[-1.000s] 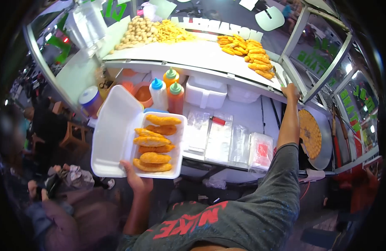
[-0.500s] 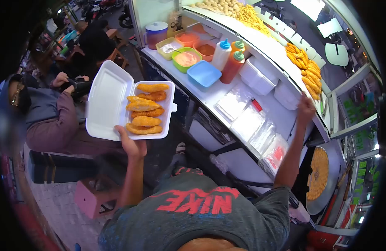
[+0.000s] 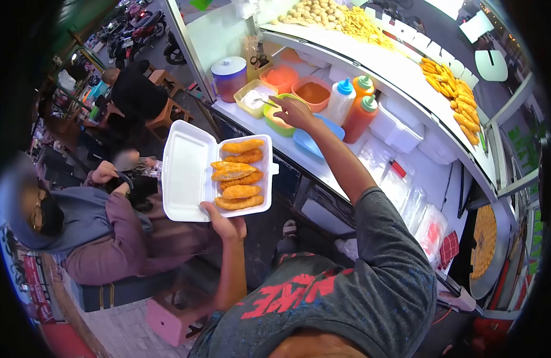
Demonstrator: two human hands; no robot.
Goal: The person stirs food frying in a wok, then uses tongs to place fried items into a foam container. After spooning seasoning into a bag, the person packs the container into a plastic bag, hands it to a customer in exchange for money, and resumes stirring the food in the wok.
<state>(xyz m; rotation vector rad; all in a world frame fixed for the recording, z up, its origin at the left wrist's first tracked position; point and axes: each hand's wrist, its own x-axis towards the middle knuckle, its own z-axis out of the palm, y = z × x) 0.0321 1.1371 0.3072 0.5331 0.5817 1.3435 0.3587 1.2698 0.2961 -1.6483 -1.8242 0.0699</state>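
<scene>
My left hand [image 3: 227, 227] holds an open white foam takeaway box [image 3: 190, 197] from below, with the thumb over its front edge. Several golden fried pieces [image 3: 236, 173] lie in a row in the box's right half; the lid half is bare. My right hand [image 3: 294, 113] reaches over the counter, its fingers closed at the handle end of a spoon [image 3: 264, 102]. The spoon's other end rests in a yellowish tub [image 3: 249, 106] of white stuff. Below the hand a green tub [image 3: 279, 126] is partly covered.
On the counter stand an orange tub [image 3: 312, 92], a blue container [image 3: 314, 146], squeeze bottles [image 3: 341, 101] and a lidded jar [image 3: 229, 77]. Plastic bags [image 3: 430, 230] lie to the right, near a large pan [image 3: 483, 244]. A seated person [image 3: 108, 238] is at left, beside a pink stool [image 3: 171, 319].
My right hand has swung from the counter's right end to the spoon in the yellowish tub. The foam box, in my left hand, now appears further right and lower as the view shifts.
</scene>
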